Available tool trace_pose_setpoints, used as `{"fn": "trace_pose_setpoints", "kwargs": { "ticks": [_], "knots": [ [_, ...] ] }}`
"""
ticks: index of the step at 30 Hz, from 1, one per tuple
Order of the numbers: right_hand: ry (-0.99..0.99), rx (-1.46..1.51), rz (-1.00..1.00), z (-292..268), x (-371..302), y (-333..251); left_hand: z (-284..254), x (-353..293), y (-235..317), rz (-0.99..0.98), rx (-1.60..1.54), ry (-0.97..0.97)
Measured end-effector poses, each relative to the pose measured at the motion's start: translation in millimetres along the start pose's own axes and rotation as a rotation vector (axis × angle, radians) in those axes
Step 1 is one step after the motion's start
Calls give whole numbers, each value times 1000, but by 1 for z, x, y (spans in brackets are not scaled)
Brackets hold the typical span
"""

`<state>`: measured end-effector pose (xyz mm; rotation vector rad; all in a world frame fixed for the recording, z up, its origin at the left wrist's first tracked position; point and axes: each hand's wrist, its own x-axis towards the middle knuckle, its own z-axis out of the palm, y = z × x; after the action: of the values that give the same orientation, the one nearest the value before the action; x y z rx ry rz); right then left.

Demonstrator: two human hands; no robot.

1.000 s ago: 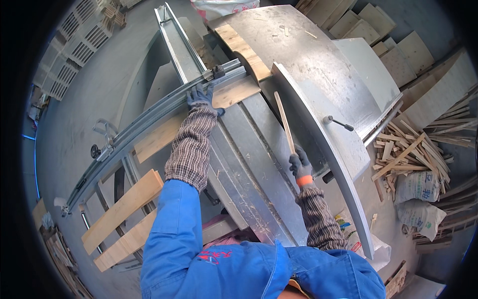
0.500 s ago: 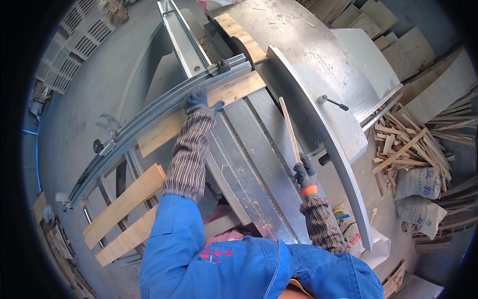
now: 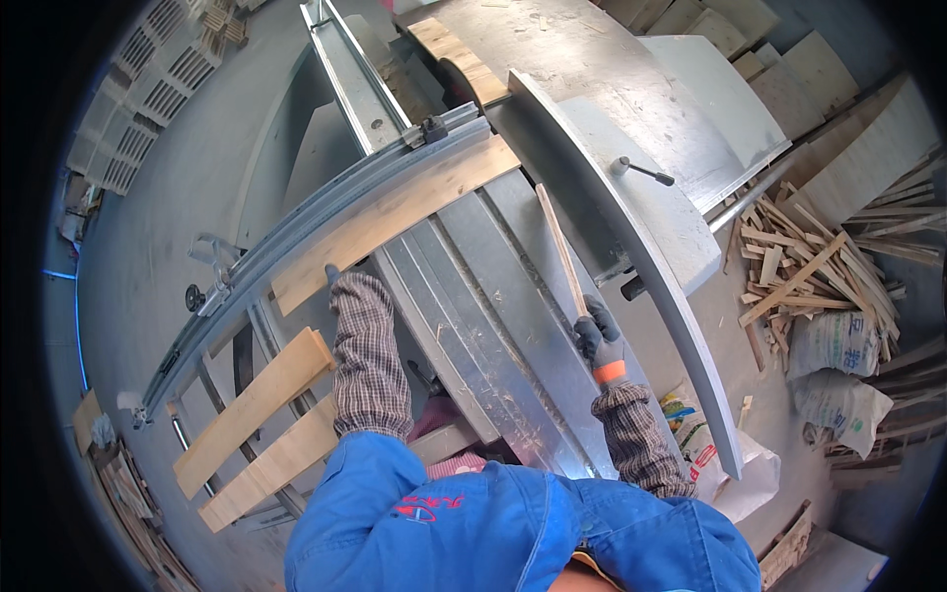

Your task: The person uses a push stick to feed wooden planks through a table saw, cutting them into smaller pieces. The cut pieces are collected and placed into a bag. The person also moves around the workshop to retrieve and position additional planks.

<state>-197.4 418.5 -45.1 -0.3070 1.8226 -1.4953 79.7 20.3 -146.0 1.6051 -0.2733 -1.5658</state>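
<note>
A long wooden board (image 3: 404, 219) lies against the metal fence (image 3: 326, 222) of a sliding table saw (image 3: 493, 306). Near the lower edge of the board's left part is my left hand (image 3: 332, 273), in a dark glove. The striped sleeve hides nearly all of it, so its fingers and any contact with the board cannot be made out. My right hand (image 3: 598, 333), gloved with an orange cuff, is closed round the near end of a thin wooden stick (image 3: 562, 249). That stick points away from me over the metal table, left of the curved-looking rip fence (image 3: 631, 227).
Two shorter boards (image 3: 254, 409) rest on the side frame at left. Another board (image 3: 459, 59) lies beyond the saw's far end. A lever handle (image 3: 646, 172) sticks out past the rip fence. Wood offcuts (image 3: 814, 261) and white sacks (image 3: 834, 345) lie at right.
My left hand has come back toward me and left, off the middle of the long board. My right hand and the stick have shifted slightly. The view has moved a little.
</note>
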Motion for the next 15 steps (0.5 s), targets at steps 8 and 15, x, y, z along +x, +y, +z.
{"fn": "trace_pose_setpoints", "kwargs": {
  "ticks": [8, 15],
  "knots": [
    [15, -41, -81, 1, 7, 5, -2, 1, -1, -11, -7, -31],
    [34, -25, 60, 18, 39, -30, 21, -1, -9, -50, -23, -61]
  ]
}}
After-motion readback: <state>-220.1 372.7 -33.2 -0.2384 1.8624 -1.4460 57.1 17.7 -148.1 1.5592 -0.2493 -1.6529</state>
